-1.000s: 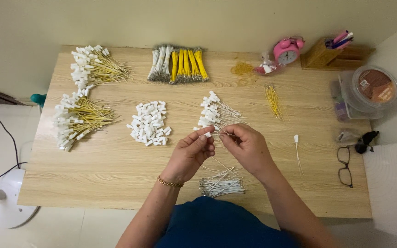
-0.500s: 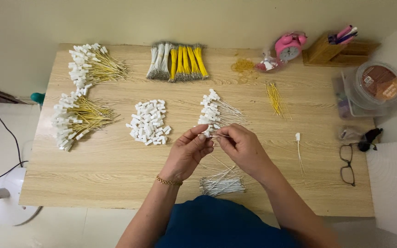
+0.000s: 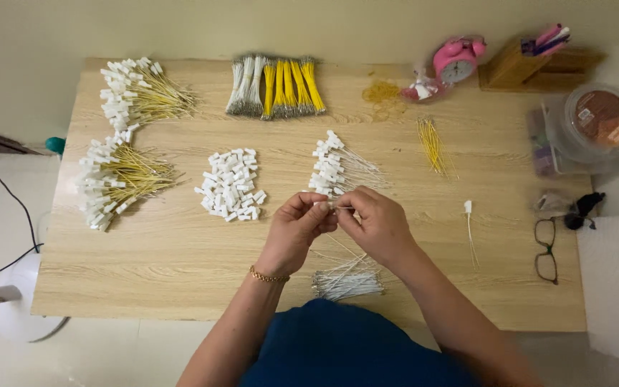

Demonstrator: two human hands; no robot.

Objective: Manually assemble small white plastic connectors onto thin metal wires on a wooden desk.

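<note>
White connector [image 3: 322, 206] with thin wire pinched between your left hand [image 3: 296, 231] and right hand [image 3: 375, 226], fingers clenched on it, above desk [image 3: 180, 251], near white-tipped wire pile [image 3: 334, 168].

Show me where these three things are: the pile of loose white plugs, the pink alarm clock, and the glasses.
pile of loose white plugs [image 3: 230, 185], head view, on the middle of the heap.
pink alarm clock [image 3: 456, 61], head view, on its round dial.
glasses [image 3: 546, 249], head view, on the bridge between the lenses.
</note>
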